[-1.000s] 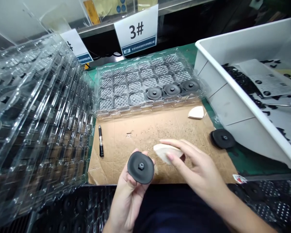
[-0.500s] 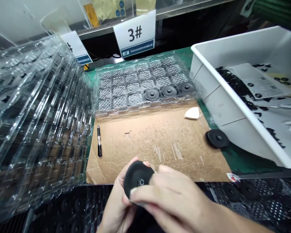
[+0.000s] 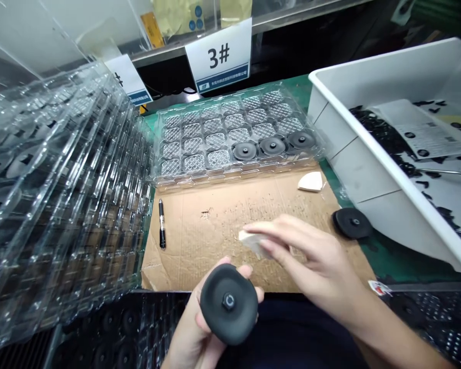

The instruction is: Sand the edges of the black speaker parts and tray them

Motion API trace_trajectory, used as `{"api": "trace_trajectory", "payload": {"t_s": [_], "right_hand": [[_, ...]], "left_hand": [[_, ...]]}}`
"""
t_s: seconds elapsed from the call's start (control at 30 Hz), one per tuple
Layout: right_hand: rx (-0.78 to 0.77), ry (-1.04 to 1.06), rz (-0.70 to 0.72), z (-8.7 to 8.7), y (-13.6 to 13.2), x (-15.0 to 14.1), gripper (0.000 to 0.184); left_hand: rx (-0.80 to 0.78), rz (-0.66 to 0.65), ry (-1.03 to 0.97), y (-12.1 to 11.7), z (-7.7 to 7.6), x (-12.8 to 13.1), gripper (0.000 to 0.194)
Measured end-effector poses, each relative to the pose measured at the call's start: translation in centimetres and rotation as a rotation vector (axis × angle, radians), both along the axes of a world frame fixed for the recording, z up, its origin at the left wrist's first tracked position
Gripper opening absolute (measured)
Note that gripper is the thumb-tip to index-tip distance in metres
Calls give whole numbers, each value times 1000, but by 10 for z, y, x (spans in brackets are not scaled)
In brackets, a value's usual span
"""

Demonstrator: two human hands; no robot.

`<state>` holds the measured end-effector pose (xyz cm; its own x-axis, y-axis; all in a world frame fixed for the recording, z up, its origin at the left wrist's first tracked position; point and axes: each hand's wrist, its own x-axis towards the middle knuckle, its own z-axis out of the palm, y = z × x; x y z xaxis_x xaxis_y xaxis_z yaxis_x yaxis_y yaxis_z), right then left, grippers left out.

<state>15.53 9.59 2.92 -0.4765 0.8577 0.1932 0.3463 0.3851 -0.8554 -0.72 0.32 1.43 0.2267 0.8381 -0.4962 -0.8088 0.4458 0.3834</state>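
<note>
My left hand [image 3: 203,312] is closed round the rim of a black disc-shaped part [image 3: 234,300]. The part has a dished face with a small hollow hub at its centre, turned up toward me. Up and to the right, my right hand [image 3: 311,256] pinches a white sponge-like wedge [image 3: 255,243] between thumb and fingers, apart from the disc. A similar white wedge [image 3: 310,181] lies on the cardboard sheet [image 3: 200,238]. More black discs [image 3: 272,146] sit in the front right pockets of a clear plastic tray [image 3: 218,138]. Another black disc [image 3: 352,223] rests at the cardboard's right edge.
Tall stacks of clear trays [image 3: 80,205] stand on the left. A black pen [image 3: 162,224] lies near them on the cardboard. On the right is a white bin [image 3: 353,138] with small black scraps and a printed bag. A "3#" sign [image 3: 218,56] hangs behind the tray.
My right hand has moved away from the disc, up and to the right, so the white wedge now shows. My left hand has turned the disc's face more toward me.
</note>
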Motion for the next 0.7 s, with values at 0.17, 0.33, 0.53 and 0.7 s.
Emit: {"api": "trace_trajectory", "payload": {"t_s": [0.17,0.33,0.53,0.7], "right_hand": [[-291,-73,-97,-29,-20,18,23],[-394,-123,-84,-57,-37,26,28],[-306,-106,-234,-40,-27,28,27],[244,11,-70,7,-26,4,25]], "left_hand": [[75,-22,-112,-2,-10,-6,49],[107,-64,-155,3,-12,-6,53],[104,-75,-134,3,-11,-6,55],[53,-36,-56,-7,-14,-2,58]]}}
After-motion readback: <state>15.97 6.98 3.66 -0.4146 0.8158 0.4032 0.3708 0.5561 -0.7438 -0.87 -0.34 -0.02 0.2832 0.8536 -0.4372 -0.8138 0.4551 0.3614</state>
